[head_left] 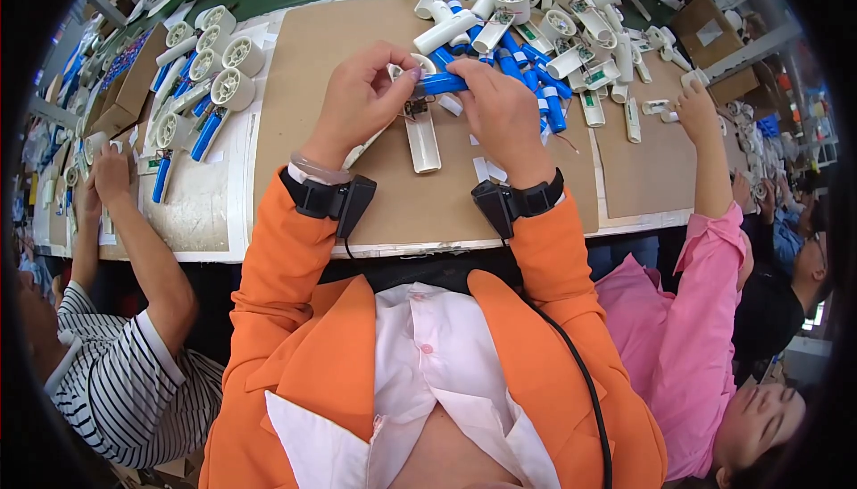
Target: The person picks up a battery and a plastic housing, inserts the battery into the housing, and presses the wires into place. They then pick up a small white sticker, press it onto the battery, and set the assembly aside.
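Both hands meet over the cardboard sheet, with a blue cylindrical battery (440,84) lying crosswise between them. My left hand (368,96) pinches around its left end with thumb and forefinger. On the other end, the fingers of my right hand (502,112) are closed. Just under the battery is a white handheld-fan shell (423,143), its open handle pointing toward me. Thin wires and a small board show at the handle's upper end, while my hands partly hide the round head. Small white strips (487,170) lie beside my right wrist.
A heap of white fan shells (560,23) and loose blue batteries (536,74) fills the far right. Shells with batteries in them (210,123) stand in rows at left, near a cardboard box (134,78). Co-workers' arms (143,212) (705,154) reach onto the table from both sides.
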`<state>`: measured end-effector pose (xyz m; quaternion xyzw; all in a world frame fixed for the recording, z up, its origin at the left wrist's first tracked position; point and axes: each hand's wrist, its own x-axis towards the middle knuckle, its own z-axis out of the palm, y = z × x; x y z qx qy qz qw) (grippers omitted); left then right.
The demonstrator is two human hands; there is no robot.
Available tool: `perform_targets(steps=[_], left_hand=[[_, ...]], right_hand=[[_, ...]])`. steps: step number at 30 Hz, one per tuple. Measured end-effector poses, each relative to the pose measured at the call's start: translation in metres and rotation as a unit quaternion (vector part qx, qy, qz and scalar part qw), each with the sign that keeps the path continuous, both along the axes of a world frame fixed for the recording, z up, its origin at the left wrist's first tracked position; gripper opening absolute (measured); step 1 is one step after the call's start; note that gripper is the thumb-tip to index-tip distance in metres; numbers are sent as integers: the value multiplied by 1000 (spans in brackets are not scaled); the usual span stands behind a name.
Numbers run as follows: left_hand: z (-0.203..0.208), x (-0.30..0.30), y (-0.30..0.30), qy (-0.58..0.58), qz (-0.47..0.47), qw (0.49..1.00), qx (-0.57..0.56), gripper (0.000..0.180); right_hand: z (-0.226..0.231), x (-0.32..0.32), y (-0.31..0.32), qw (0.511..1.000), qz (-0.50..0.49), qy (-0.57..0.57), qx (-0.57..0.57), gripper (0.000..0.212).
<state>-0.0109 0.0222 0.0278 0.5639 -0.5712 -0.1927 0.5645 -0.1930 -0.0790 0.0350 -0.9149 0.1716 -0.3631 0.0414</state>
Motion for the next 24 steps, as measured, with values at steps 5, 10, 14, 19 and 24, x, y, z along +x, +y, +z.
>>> perform_targets(steps=[5,10,14,19,24], left_hand=[[-7,11,-4,40,110,993,9,16],[-6,19,-15,-169,317,918,-169,17],[4,8,-2,143,-23,989,23,22],[8,1,4,207,-171,955,127,27],[8,2,6,238,-224,934,145,34]], right_hand=[[1,0,-2,999,24,-28,4,34],[5,2,-2,991,83,-98,-47,35],[2,2,-4,989,97,-90,-58,37],[1,5,-5,986,131,-78,-69,42],[0,4,1,967,129,-148,164,54]])
